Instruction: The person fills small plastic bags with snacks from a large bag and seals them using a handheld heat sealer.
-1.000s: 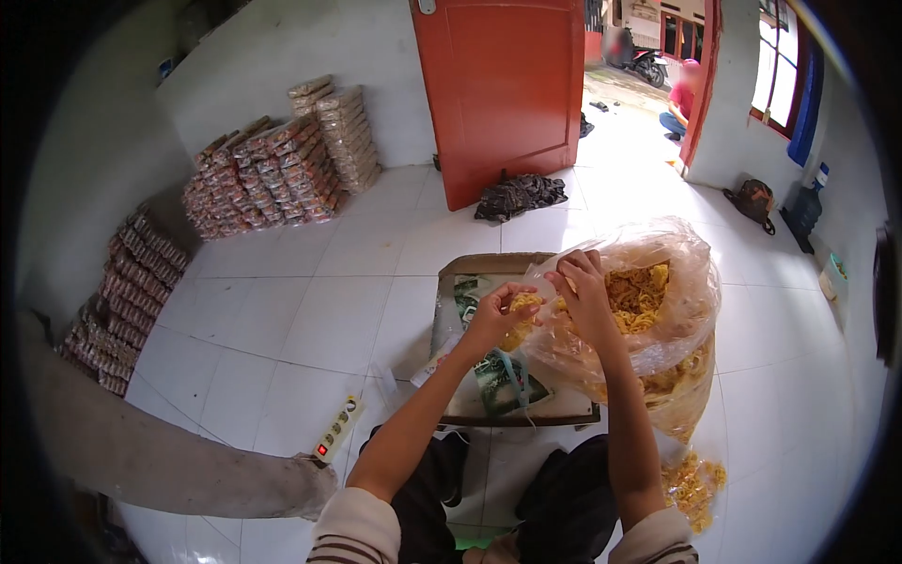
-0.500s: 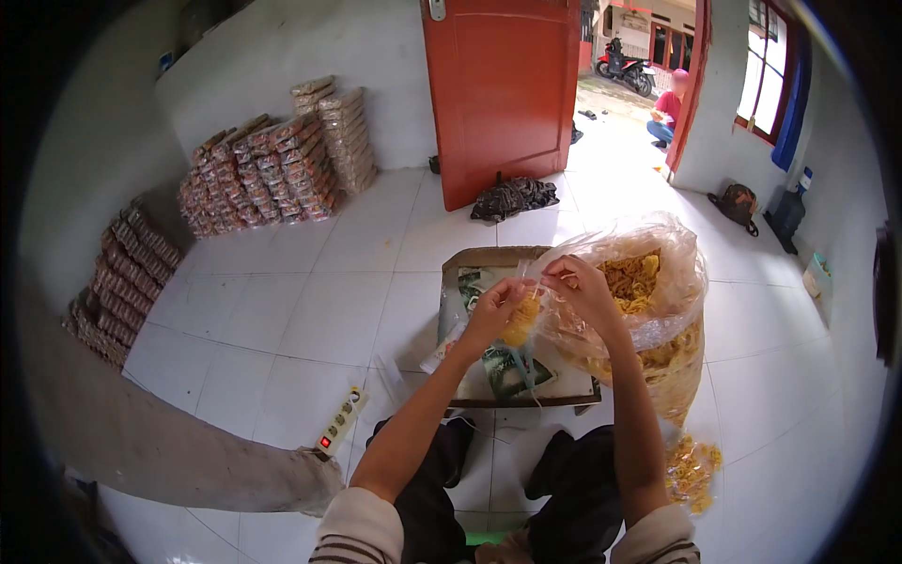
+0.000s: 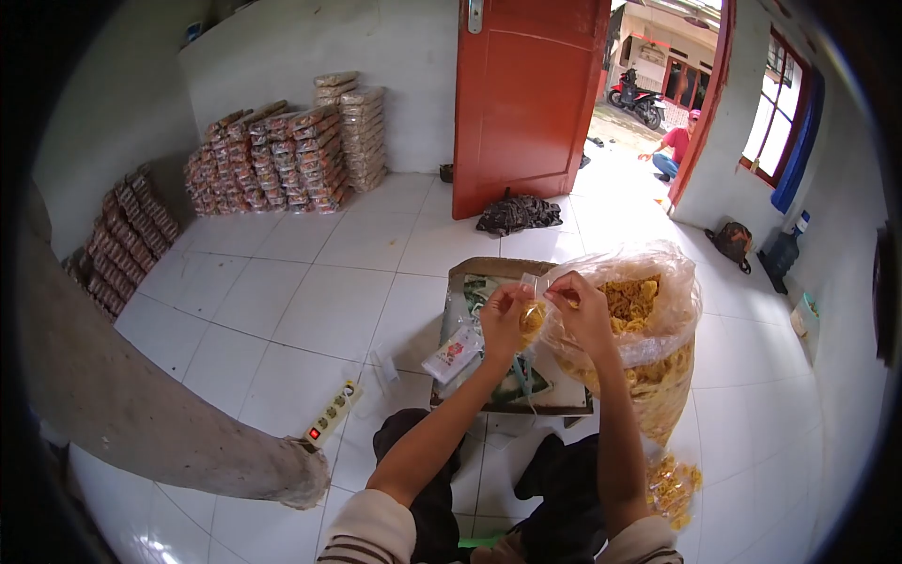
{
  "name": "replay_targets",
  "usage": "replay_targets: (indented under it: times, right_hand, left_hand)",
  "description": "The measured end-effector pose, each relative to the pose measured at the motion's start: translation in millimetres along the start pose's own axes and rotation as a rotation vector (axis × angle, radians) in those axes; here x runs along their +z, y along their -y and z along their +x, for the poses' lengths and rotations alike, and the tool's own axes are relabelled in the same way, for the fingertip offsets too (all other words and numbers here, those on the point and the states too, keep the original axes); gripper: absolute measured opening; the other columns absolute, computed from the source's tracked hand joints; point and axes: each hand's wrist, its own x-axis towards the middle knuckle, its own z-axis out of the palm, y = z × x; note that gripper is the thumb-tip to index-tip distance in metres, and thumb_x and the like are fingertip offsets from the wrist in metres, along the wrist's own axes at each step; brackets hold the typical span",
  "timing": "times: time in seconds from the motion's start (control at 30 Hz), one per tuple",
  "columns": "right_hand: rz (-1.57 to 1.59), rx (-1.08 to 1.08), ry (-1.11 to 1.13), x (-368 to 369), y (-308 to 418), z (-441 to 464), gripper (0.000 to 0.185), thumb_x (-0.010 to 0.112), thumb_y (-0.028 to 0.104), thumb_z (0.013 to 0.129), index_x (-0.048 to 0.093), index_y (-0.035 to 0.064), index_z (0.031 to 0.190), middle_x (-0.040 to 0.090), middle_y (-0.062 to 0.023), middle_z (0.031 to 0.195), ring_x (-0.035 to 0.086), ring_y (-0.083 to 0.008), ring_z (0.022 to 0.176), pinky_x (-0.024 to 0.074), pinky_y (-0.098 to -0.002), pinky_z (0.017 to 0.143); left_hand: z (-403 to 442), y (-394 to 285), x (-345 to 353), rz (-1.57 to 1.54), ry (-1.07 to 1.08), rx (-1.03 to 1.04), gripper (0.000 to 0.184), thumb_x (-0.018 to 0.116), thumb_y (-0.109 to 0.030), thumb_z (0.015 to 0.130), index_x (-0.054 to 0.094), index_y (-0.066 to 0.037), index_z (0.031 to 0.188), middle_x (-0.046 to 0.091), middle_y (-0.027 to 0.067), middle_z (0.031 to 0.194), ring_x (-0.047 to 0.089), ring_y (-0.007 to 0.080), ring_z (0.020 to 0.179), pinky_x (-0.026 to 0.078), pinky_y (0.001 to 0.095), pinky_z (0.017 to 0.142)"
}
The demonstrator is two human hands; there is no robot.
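Observation:
In my left hand is a small clear plastic bag, part filled with yellow snack pieces. Its open top stands above my closed fingers. My right hand is pinched close beside the bag's mouth; a bit of yellow shows at the fingertips, too small to make out. Both hands are over a low table with a dark green printed sheet on it. On its left side lies a clear packet of white printed labels. A large clear sack of yellow snack pieces stands open just right of my right hand.
A filled bag of yellow pieces lies on the floor at right. A power strip and a thick post are at left. Packed bundles line the wall. Beyond the red door a person crouches outside.
The view has tilted and shifted a little. My left hand has turned, so the small bag and the label packet show more fully. My right fingers have drawn slightly away from the bag's top.

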Motion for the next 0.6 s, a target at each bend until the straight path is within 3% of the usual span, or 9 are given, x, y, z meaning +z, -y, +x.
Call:
replay_targets:
  times: [0.1,0.3,0.4,0.53,0.6]
  right_hand:
    - [0.022,0.053,0.024,1,0,2,0.014,0.063,0.006,0.079,0.054,-0.0012,0.086,0.062,-0.0107,0.078,0.063,-0.0191,0.075,0.0476,-0.0284,0.067]
    - [0.065,0.082,0.053,0,-13,11,0.011,0.058,0.007,0.083,0.053,-0.0007,0.089,0.061,-0.0107,0.081,0.061,-0.0193,0.076,0.0474,-0.0302,0.069]
    - [0.067,0.091,0.076,-2,-11,15,0.007,0.055,0.002,0.084,0.051,-0.0011,0.089,0.062,-0.0083,0.086,0.061,-0.0137,0.079,0.0473,-0.0251,0.071]
    - [0.052,0.082,0.056,-2,-14,17,0.007,0.054,0.001,0.084,0.051,-0.0017,0.089,0.061,-0.0075,0.083,0.06,-0.0129,0.079,0.0472,-0.0249,0.072]
    - [0.053,0.09,0.049,0,-20,17,0.006,0.054,0.001,0.085,0.051,-0.0018,0.089,0.06,-0.0073,0.082,0.06,-0.0127,0.079,0.0472,-0.0247,0.072]
  left_hand:
    - [3,-10,4,0.109,-0.035,-0.163,0.013,0.063,-0.018,0.083,0.061,-0.005,0.081,0.058,-0.0026,0.078,0.05,0.0025,0.068,0.04,0.0188,0.058]
    - [19,-3,-6,0.136,0.037,-0.192,0.012,0.064,-0.018,0.082,0.059,-0.007,0.08,0.058,-0.0026,0.076,0.049,0.0018,0.062,0.037,0.0178,0.049]
    - [27,-5,-3,0.124,0.018,-0.133,0.01,0.063,-0.017,0.083,0.059,-0.008,0.08,0.058,-0.0023,0.075,0.049,0.0023,0.06,0.035,0.0178,0.045]
    - [30,-11,-2,0.041,-0.055,-0.221,0.009,0.061,-0.016,0.084,0.059,-0.007,0.081,0.058,-0.0012,0.075,0.053,0.0033,0.064,0.039,0.0175,0.048]
    - [31,-8,-3,-0.023,-0.069,-0.139,0.01,0.06,-0.016,0.085,0.058,-0.006,0.084,0.057,-0.0005,0.077,0.054,0.0051,0.066,0.044,0.0184,0.055]
